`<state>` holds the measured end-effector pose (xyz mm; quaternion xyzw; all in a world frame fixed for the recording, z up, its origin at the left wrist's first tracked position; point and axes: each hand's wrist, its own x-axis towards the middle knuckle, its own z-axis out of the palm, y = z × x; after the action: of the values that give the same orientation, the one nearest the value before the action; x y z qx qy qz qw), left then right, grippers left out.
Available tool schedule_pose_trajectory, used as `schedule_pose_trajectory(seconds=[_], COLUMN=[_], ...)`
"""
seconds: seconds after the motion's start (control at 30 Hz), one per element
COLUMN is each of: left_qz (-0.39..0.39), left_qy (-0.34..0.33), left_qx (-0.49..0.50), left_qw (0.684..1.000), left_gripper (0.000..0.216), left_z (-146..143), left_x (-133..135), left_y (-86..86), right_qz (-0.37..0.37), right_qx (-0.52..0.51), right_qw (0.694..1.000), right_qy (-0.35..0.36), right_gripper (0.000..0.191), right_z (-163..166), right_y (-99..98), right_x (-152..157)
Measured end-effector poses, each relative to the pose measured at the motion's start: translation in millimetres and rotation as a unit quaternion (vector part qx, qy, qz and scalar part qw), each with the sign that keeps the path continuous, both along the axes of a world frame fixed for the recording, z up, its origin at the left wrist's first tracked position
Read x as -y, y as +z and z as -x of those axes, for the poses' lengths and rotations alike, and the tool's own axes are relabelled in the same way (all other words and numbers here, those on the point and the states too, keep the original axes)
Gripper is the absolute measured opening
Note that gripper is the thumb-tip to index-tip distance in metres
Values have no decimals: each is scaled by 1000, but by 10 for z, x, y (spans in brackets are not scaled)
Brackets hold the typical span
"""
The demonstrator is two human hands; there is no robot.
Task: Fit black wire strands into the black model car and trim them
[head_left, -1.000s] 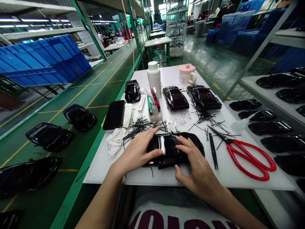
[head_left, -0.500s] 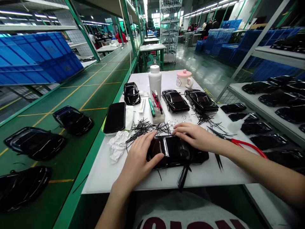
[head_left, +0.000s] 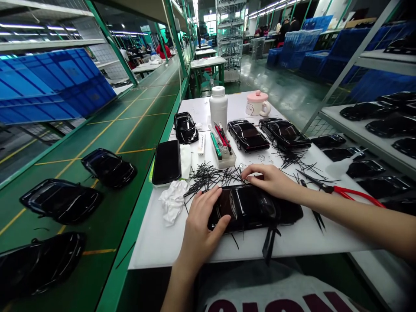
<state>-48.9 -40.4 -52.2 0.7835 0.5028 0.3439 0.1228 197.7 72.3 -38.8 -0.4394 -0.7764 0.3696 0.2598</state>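
A glossy black model car (head_left: 253,206) lies crosswise on the white worktable (head_left: 162,249). My left hand (head_left: 204,221) grips its left end, thumb on the near side and fingers over the far side. At the car's far edge, my right hand (head_left: 271,180) has its fingers bent and closed; whatever is between the fingertips is too small or hidden. A black strip-like piece (head_left: 269,245) sticks out at the car's near side. Thin black sticks (head_left: 208,173) are scattered just behind the car. Red-handled pliers (head_left: 338,189) and black tweezers (head_left: 318,219) lie beside my right forearm.
Behind stand a white bottle (head_left: 218,108), a pen holder (head_left: 226,161), a lidded mug (head_left: 257,104) and more model cars (head_left: 248,136). A phone (head_left: 167,162) and crumpled tissue (head_left: 174,201) lie left. Cars sit on the green conveyor (head_left: 139,117) and the right rack (head_left: 334,115).
My right hand's fingers, stretched over the car before, are now bent at its far edge. My left hand keeps its hold. The whole view has shifted slightly, so things appear further right.
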Motion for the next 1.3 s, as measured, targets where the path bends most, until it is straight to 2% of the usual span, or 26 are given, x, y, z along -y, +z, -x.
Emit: schedule_pose_trajectory(seconds=[0.37, 0.47, 0.57, 0.63, 0.7, 0.77, 0.87, 0.93, 1.03, 1.13, 1.3], left_qz=[-2, 21, 54, 76, 102, 125, 134, 120, 83, 40, 40], left_qy=[9, 23, 40, 44, 45, 52, 74, 85, 69, 72, 123], left_qx=[-3, -14, -19, -12, -2, 2, -11, -33, -82, -117, -104], left_qw=[1000, 999, 998, 996, 994, 991, 988, 989, 991, 990, 986], left_gripper=[45, 47, 54, 63, 73, 81, 85, 83, 79, 78, 65], left_z=[4, 21, 64, 102, 136, 147, 90, 13, -97, -147, -201], left_x=[17, 46, 90, 127, 163, 192, 223, 236, 231, 200, 217], left_y=[-25, -27, -36, -44, -46, -29, 43, 107, 169, 158, 110], right_qz=[-12, -21, -38, -50, -64, -80, -82, -66, -45, -36, -73], right_qx=[-16, -17, -21, 33, 185, 312, 367, 357, 329, 284, 120], right_qw=[998, 997, 996, 996, 979, 943, 914, 915, 921, 936, 954], right_qy=[-55, -71, -80, -69, -53, -83, -153, -178, -204, -206, -266], right_gripper=[22, 25, 28, 27, 28, 28, 22, 22, 20, 19, 42], right_z=[9, -44, -240, -457, -697, -900, -1065, -1090, -1077, -1087, -1163], right_y=[-65, 34, 224, 309, 295, 181, -61, -184, -261, -231, -94], right_x=[-85, -66, 62, 216, 403, 590, 800, 881, 935, 936, 881])
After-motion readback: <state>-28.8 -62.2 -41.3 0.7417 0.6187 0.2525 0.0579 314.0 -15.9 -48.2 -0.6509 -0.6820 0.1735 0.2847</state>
